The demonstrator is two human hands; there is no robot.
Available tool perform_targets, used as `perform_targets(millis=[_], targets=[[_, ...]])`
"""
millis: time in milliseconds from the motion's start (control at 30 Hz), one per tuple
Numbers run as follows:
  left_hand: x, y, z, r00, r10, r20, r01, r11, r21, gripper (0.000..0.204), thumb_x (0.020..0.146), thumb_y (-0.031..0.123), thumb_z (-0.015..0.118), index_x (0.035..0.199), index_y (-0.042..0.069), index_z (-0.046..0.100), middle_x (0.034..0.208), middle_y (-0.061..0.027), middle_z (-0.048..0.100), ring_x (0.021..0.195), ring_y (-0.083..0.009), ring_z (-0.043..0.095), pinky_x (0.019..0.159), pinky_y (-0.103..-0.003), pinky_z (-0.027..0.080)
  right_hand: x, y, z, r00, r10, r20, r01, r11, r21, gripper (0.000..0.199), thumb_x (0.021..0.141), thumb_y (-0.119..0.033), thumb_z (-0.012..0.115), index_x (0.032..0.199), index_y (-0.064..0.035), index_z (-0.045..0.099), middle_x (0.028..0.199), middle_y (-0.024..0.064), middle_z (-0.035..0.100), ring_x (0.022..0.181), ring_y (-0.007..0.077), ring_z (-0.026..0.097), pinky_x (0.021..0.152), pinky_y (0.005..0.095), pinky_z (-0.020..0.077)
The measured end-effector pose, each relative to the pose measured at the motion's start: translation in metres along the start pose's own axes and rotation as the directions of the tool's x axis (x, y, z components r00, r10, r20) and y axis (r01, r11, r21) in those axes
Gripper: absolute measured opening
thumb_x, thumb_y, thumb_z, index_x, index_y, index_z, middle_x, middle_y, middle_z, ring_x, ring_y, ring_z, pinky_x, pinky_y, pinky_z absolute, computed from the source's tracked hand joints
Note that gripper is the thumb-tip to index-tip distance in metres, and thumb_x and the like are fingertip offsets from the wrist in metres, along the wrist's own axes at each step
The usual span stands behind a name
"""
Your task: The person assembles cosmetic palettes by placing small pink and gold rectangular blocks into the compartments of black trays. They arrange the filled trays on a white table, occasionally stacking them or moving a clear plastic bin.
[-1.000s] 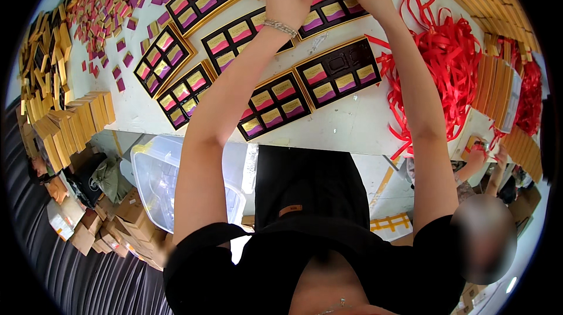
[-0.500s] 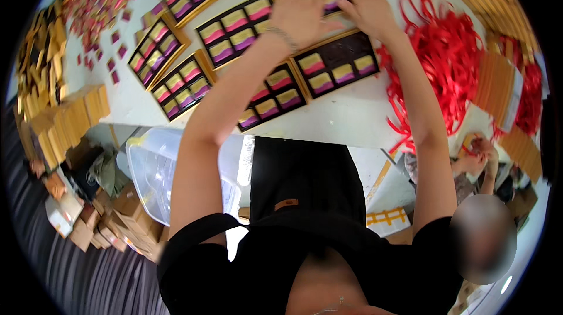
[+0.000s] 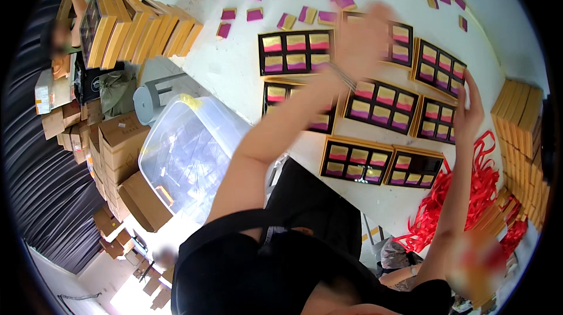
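Left hand [image 3: 363,36] is a blur over the boxes, grip unreadable! Right hand [image 3: 469,109], fingers extended, is at a filled black box [image 3: 417,60] just to its left; pinching or merely touching, can't tell. Loose squares [image 3: 307,14] lie beyond the left. Light, level pressure should suit.
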State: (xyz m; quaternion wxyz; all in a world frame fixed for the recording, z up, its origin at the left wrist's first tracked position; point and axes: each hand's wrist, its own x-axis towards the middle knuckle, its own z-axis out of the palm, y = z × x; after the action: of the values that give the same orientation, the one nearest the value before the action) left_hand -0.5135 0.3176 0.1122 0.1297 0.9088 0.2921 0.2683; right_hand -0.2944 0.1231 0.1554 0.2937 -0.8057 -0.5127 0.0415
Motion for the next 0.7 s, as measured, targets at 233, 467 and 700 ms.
perform_targets(millis=[233,467,700], targets=[[0.067,-0.256,-0.031,0.988,0.078,-0.136,-0.053,0.982,0.182,0.039,0.078,0.013,0.069,0.116,0.008,0.064,0.097,-0.0117,0.069,0.090,-0.0287,0.065,0.083,-0.041,0.051,0.194,-0.182,0.237,0.846,-0.533,-0.018,0.533,0.845,0.043,0.022,0.086,-0.013,0.064,0.106,-0.0039,0.064,0.093,0.0092,0.069,0.082,0.0252,0.066,0.075,0.0377,0.0524],[0.042,-0.261,-0.046,0.980,-0.140,-0.144,0.155,0.983,0.101,0.041,0.079,0.018,0.074,0.116,0.006,0.062,0.097,-0.0080,0.071,0.089,-0.0263,0.067,0.081,-0.039,0.053,0.244,-0.215,0.293,0.916,-0.389,0.100,0.342,0.886,0.312,0.023,0.080,-0.006,0.063,0.102,0.0008,0.061,0.105,0.0208,0.064,0.100,0.0355,0.062,0.082,0.0425,0.0518],[0.001,-0.275,-0.068,0.896,-0.371,-0.244,0.346,0.928,-0.142,0.070,0.071,0.020,0.084,0.131,0.006,0.052,0.099,-0.0034,0.073,0.090,-0.0185,0.069,0.082,-0.032,0.054,0.257,-0.228,0.345,0.699,-0.704,0.125,0.704,0.708,0.049,0.025,0.083,-0.005,0.053,0.103,-0.0026,0.067,0.102,0.0161,0.067,0.100,0.0316,0.062,0.089,0.0388,0.0502]])
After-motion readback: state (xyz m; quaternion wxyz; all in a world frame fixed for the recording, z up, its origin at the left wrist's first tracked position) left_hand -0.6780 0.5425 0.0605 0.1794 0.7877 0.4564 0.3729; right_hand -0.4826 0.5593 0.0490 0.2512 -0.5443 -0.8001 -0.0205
